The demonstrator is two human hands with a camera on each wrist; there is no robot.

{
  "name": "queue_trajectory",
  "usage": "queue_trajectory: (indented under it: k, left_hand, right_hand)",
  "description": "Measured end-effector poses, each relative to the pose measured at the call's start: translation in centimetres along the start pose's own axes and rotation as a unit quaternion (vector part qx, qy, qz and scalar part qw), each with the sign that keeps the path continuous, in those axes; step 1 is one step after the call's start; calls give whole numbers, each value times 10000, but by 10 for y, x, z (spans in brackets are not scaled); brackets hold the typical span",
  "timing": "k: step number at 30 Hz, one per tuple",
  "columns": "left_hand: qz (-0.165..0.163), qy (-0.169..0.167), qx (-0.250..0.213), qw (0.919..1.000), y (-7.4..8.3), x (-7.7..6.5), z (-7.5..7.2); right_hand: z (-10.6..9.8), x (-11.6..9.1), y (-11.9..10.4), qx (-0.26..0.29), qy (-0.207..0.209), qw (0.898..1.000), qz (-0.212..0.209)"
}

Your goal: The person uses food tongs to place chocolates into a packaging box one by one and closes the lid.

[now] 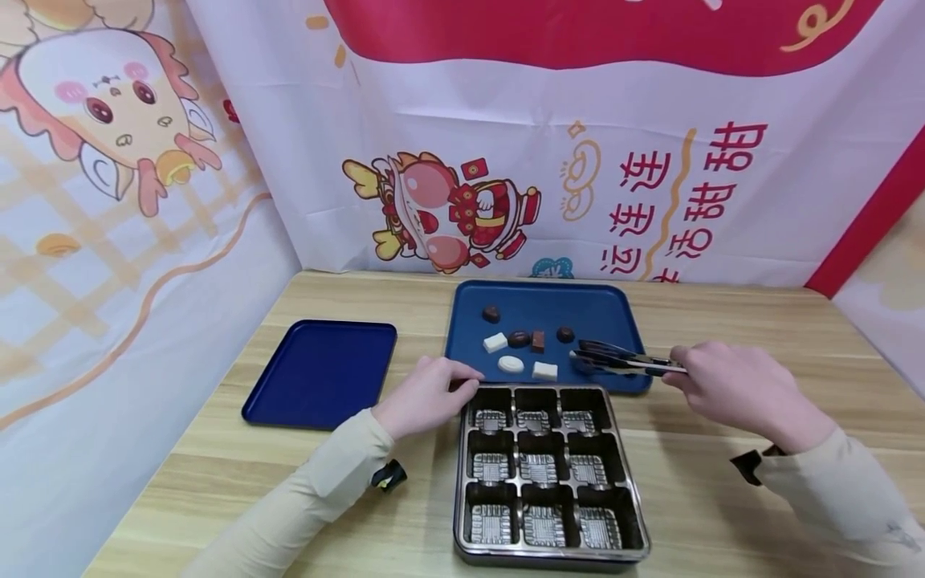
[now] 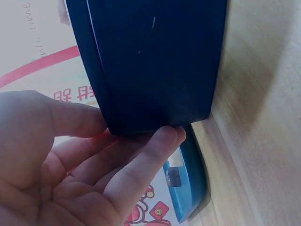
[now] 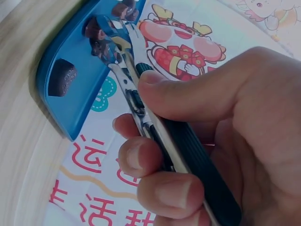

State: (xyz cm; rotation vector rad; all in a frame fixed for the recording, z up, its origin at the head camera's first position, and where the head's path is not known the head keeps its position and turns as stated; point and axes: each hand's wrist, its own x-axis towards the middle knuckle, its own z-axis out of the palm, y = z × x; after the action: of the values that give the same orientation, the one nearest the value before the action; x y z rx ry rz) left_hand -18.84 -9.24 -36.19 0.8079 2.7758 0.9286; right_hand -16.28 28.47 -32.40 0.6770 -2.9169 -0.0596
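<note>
Standing on desk (image 1: 405, 514): box (image 1: 552, 554), nine compartments (image 1: 538, 468), none filled; work apparently barely begun. Outstanding, on larger tray (image 1: 592, 309): seven visible chocolates (image 1: 519, 338). Left hand (image 1: 426, 397): loosely curled, holding box's far corner. Right hand (image 1: 744, 389): curled round tongs (image 1: 632, 363), tip contents unclear.

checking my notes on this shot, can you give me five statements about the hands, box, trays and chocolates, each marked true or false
1. The right hand holds the tongs. True.
2. The box has six compartments. False: the box has nine, in three rows of three.
3. The left hand touches a corner of the box. True.
4. The chocolates lie on the smaller tray. False: the chocolates lie on the wider tray, beyond the box.
5. Every chocolate is dark. False: three white pieces lie among the darker ones.
</note>
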Motion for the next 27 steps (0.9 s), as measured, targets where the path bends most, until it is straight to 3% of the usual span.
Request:
queue_trajectory:
  k: [16,27]
  left_hand:
    - [37,-11,22,10000,1,0,0]
    - [106,-22,70,9999,2,-1,0]
  right_hand:
    - [0,2,4,-20,418,9991,-111]
    - [-18,-5,-2,6,984,9947,-286]
